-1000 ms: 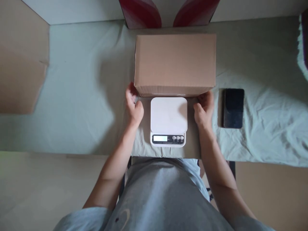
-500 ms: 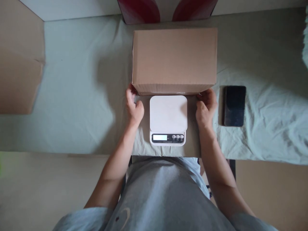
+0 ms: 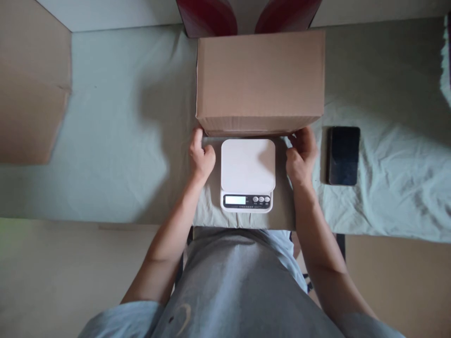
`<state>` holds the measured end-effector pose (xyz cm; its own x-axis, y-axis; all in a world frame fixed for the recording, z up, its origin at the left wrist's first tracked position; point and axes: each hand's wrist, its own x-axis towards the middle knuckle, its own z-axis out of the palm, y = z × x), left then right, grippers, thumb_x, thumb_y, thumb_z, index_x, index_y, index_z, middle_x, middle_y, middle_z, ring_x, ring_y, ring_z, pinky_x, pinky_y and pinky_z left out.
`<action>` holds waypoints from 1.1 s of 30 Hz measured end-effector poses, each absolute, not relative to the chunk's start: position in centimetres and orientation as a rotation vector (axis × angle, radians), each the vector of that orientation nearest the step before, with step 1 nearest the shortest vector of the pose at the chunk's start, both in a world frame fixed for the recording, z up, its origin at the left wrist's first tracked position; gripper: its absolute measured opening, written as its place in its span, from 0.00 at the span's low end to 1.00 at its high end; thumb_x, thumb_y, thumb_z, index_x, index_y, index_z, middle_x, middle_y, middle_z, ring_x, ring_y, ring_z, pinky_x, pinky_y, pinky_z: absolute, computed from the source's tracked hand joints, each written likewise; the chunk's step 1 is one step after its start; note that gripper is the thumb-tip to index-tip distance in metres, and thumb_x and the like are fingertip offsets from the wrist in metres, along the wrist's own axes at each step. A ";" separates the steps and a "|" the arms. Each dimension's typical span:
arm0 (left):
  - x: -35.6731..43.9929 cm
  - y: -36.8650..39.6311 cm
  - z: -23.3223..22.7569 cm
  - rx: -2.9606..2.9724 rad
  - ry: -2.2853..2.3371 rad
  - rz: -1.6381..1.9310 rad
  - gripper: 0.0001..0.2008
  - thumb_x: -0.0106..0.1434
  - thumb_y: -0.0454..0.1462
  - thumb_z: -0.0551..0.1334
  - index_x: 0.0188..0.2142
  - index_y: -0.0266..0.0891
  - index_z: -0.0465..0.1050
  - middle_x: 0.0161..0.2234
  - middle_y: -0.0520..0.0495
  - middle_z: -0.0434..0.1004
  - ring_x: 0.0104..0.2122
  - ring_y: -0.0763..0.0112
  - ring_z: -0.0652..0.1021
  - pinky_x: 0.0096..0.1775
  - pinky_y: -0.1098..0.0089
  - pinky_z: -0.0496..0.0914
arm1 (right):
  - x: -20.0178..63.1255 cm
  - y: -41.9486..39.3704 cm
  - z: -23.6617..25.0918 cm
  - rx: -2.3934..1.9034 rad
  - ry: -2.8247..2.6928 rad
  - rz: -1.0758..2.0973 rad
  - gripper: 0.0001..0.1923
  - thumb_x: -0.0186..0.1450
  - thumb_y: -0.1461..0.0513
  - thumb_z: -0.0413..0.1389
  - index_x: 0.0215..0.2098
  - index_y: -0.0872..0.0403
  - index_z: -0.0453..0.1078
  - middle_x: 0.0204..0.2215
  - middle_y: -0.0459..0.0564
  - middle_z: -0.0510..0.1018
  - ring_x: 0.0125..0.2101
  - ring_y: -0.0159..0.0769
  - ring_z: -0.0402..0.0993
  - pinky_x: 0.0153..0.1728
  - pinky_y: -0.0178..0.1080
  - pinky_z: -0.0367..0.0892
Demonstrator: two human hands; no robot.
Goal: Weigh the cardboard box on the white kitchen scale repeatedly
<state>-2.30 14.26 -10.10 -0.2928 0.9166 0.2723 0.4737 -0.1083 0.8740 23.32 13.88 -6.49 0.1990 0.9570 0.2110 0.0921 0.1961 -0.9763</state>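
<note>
A table with a wrinkly pale green cloth (image 3: 105,141) holds a small white square kitchen scale (image 3: 247,174). Just behind the scale is a big brown cardboard box (image 3: 260,80). The left hand (image 3: 200,157) and right hand (image 3: 300,152) curl on its near bottom corners. A flat black phone (image 3: 343,155) lies right of the scale.

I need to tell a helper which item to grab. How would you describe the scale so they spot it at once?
Start at the big brown cardboard box on the green-sheeted table. Just in front of it, between the left hand and right hand, sits the scale. It is white and square, with a small display and buttons, unlike the black phone at right.
</note>
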 end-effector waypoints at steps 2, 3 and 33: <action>-2.3 14.3 -8.9 1.552 1.712 1.397 0.32 0.48 0.24 0.54 0.54 0.41 0.63 0.53 0.45 0.72 0.58 0.64 0.70 0.62 0.61 0.60 | 23.5 14.1 -5.7 -1.181 -1.207 0.837 0.29 0.49 0.69 0.50 0.49 0.45 0.66 0.49 0.44 0.74 0.55 0.40 0.68 0.61 0.53 0.61; -2.2 14.1 -8.1 1.577 1.695 1.410 0.32 0.48 0.24 0.54 0.54 0.41 0.64 0.53 0.46 0.72 0.58 0.64 0.70 0.62 0.62 0.60 | 23.6 14.1 -5.1 -1.173 -1.209 0.823 0.30 0.49 0.69 0.51 0.50 0.45 0.66 0.50 0.44 0.74 0.56 0.40 0.68 0.61 0.53 0.61; -3.5 0.6 -5.1 1.566 1.811 1.320 0.38 0.50 0.23 0.53 0.60 0.46 0.59 0.56 0.44 0.70 0.59 0.63 0.69 0.61 0.60 0.62 | 24.3 1.3 -4.8 -1.420 -1.111 0.770 0.22 0.50 0.68 0.51 0.42 0.47 0.69 0.38 0.46 0.72 0.43 0.39 0.71 0.52 0.51 0.66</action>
